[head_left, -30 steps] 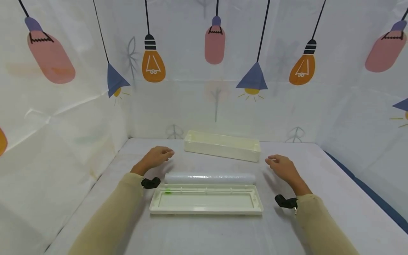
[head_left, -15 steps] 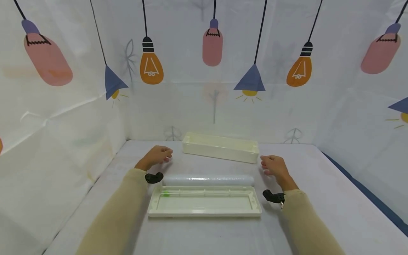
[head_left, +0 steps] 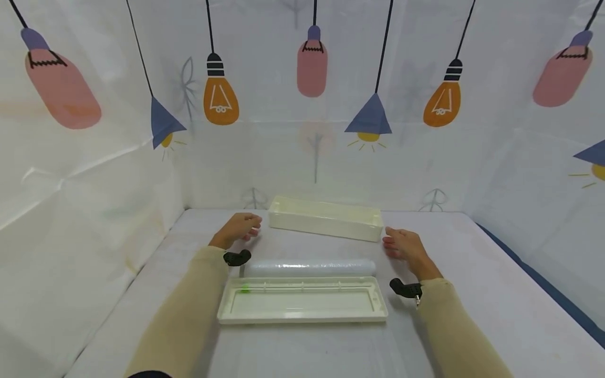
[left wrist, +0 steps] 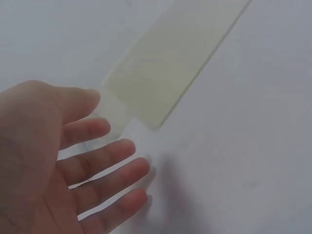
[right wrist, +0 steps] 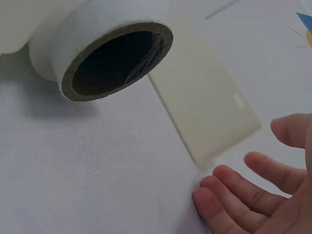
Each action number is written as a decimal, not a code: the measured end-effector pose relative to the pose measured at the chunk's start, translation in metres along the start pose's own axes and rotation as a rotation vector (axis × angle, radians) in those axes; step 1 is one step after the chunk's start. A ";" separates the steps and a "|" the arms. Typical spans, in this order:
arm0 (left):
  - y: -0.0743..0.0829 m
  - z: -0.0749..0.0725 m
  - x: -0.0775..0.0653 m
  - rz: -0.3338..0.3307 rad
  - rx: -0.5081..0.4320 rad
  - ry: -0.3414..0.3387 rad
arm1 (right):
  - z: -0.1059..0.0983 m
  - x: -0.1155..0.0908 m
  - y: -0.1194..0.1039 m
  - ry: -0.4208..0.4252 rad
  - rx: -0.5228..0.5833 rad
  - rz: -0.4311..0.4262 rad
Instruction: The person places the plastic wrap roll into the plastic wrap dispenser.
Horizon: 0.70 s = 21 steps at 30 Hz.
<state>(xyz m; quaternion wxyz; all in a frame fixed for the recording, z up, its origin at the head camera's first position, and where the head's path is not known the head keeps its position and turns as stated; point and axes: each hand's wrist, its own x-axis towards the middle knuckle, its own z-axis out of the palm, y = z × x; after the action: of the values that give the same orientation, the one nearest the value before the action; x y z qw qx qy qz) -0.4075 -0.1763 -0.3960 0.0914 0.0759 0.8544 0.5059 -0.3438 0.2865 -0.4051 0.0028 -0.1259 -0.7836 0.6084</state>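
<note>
At the back of the table a cream, open-topped long box point(head_left: 326, 223) lies slightly askew. My left hand point(head_left: 238, 229) hovers off its left end, fingers relaxed and holding nothing; the left wrist view shows the fingers spread close to the box's end point(left wrist: 156, 78). My right hand point(head_left: 407, 247) is right at the opposite end, thumb and fingers apart. Nearer to me a roll of clear plastic wrap point(head_left: 309, 268) lies crosswise; its hollow cardboard core point(right wrist: 117, 63) shows in the right wrist view. In front of the roll sits a cream lid point(head_left: 302, 304) with a small green slider on its track.
A white cloth covers the table point(head_left: 302, 352). White sheets printed with lamps and bulbs hang as a back wall point(head_left: 264, 163) and at both sides. The roll and lid lie between my forearms.
My right hand has moved left toward the box's right end. My left hand has shifted slightly right toward its left end. The box, roll and lid stay put on the table.
</note>
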 end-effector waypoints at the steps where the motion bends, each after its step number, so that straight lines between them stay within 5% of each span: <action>1: 0.002 0.002 0.002 -0.001 -0.022 0.003 | 0.000 0.002 -0.001 -0.004 0.000 0.000; 12: 0.013 0.030 0.015 -0.061 -0.075 0.105 | 0.009 0.010 -0.001 0.004 0.004 0.014; 21: 0.025 0.039 0.014 -0.053 -0.108 0.115 | 0.008 0.013 -0.003 -0.028 -0.029 -0.031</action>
<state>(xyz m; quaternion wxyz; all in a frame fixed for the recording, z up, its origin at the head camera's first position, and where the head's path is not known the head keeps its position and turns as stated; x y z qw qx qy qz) -0.4111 -0.1280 -0.3938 0.0594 0.0188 0.8313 0.5523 -0.3584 0.2807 -0.4062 -0.0005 -0.1052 -0.7941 0.5987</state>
